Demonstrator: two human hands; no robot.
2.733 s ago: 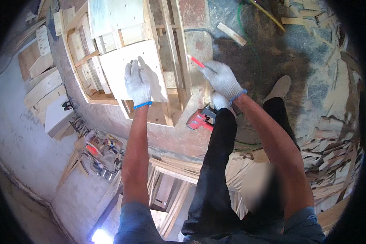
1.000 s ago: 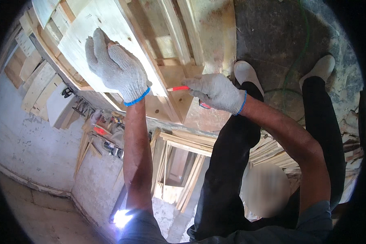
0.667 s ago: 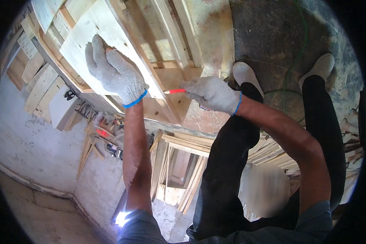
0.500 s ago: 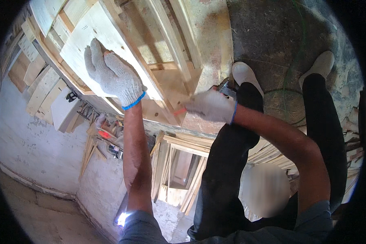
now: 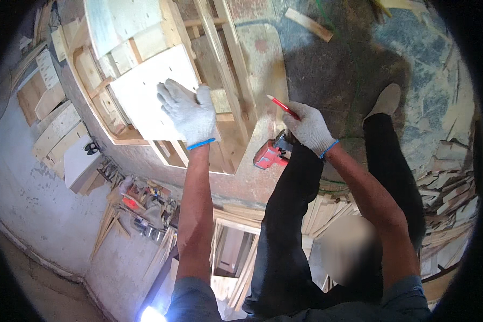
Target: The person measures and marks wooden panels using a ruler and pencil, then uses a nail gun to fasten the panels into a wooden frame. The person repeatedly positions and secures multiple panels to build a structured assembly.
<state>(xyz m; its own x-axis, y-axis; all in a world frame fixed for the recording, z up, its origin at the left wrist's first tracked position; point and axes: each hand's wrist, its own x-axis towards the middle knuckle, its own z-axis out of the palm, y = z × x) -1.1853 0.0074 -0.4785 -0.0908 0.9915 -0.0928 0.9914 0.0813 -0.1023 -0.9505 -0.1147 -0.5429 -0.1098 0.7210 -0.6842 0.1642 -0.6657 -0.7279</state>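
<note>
One pale, flat wooden panel [image 5: 145, 102] lies across an open wooden frame [image 5: 235, 53], and your left hand [image 5: 190, 115] rests on its right part, palm down, with the fingers loosely extended, the thumb apart from them, and nothing gripped. The frame has long rails and crosspieces, with gaps showing to either side of the panel, and a second pale panel [image 5: 123, 21] covers part of it farther up. Your right hand [image 5: 310, 129] has its fingers closed around a red pencil [image 5: 282, 106], whose pale tip points up and to the left. That tip is just to the right of the frame's outer rail, clear of both the rail and the panel. You wear whitish knitted gloves with blue cuffs on both hands. Below your right hand and close to your knee, a red and black power tool [image 5: 266, 155] sits beside the frame's lower right corner, partly hidden. Farther out, a loose strip of wood [image 5: 308, 24] lies on the dark, stained floor [image 5: 333, 64] near a thin green hose [image 5: 322, 12]. Wood scraps [image 5: 451, 177] are heaped at the far right, while cut boards [image 5: 61, 129] and a jumble of tools [image 5: 145, 204] occupy the left side.
</note>
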